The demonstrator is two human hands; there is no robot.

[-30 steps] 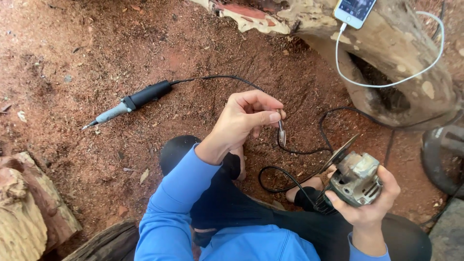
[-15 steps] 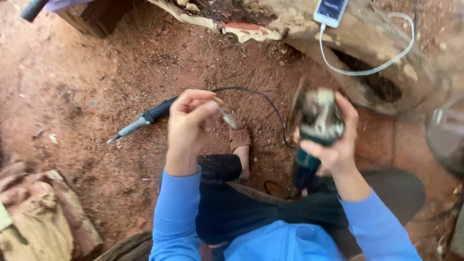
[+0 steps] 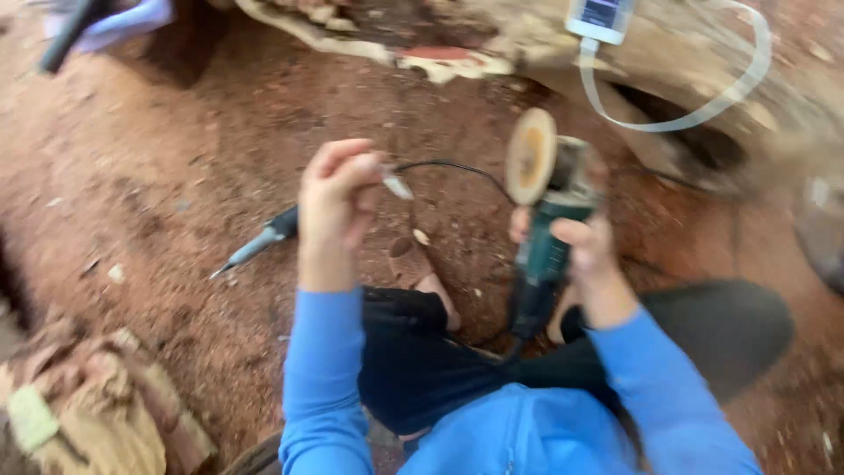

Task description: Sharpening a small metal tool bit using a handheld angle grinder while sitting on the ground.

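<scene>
My right hand (image 3: 576, 251) grips a green angle grinder (image 3: 549, 233) by its body, held upright with its tan round disc (image 3: 530, 156) facing left. My left hand (image 3: 332, 198) is raised to the left of the disc and pinches a small pale pointed piece (image 3: 397, 186) between thumb and fingers. The piece's tip sits a short way from the disc, not touching. Both arms wear blue sleeves. A black cord runs from the grinder down past my legs.
A soldering-type tool with a black handle and metal tip (image 3: 259, 243) lies on the red dirt ground, left of my left hand. A phone on a white cable (image 3: 602, 18) rests on a big hollow log (image 3: 686, 97) at the top. Wood chunks (image 3: 97, 405) lie bottom left.
My right hand has lifted the grinder from my lap and turned its disc upright. My left hand has risen with the small piece, closing on the disc. The view is blurred by motion.
</scene>
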